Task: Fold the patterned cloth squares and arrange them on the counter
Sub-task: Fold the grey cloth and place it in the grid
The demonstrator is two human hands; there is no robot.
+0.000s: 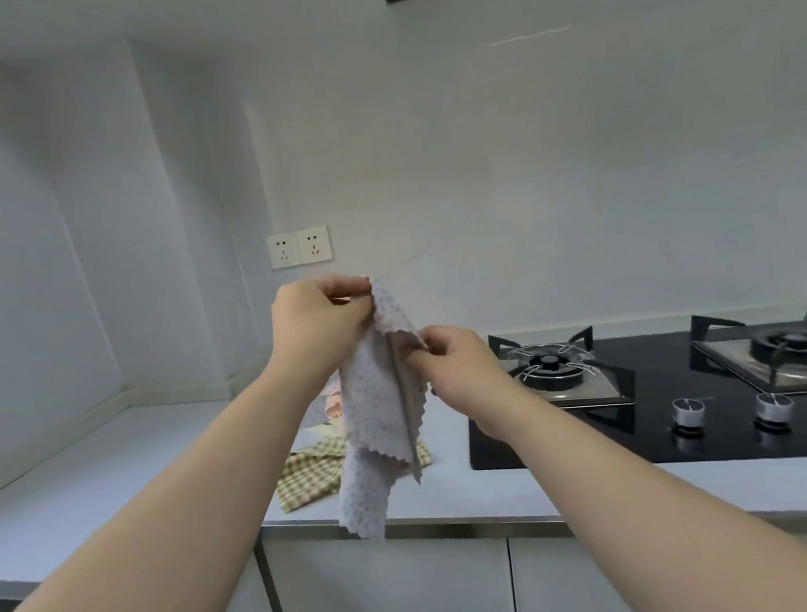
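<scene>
**Hands.** The left hand (320, 317) is raised, with thumb and fingers pinching the top corner of the pale dotted cloth (380, 428). The right hand (457, 371) is lower and just beside it, with fingertips pinching a scalloped side edge of the same cloth. Both hands are grasping.

**Task item.** The dotted cloth is held in the air and hangs bunched in 2 or 3 loose layers. Its lowest corner dangles in front of the front edge of the counter (105, 482) and appears clear of the surface.

**Surroundings.** A checked cloth (308, 472) lies rumpled and unfolded near the front edge, just left of the hob (667, 429). A pink cloth (333, 404) lies behind it, largely hidden.

**Assessment.** The step in hand appears to be opening the cloth out before the 1st fold.

**Recommendations:**
- Slide the right hand along the edge to the adjacent corner.
- Draw the top edge taut between the 2 hands so the layers drop flat.
- Then match corner to corner.

The fabric looks thin and limp, so any bunching left in will likely give a crooked fold. The bare surface toward the counter's left side suits laying it down, away from the burners.
</scene>
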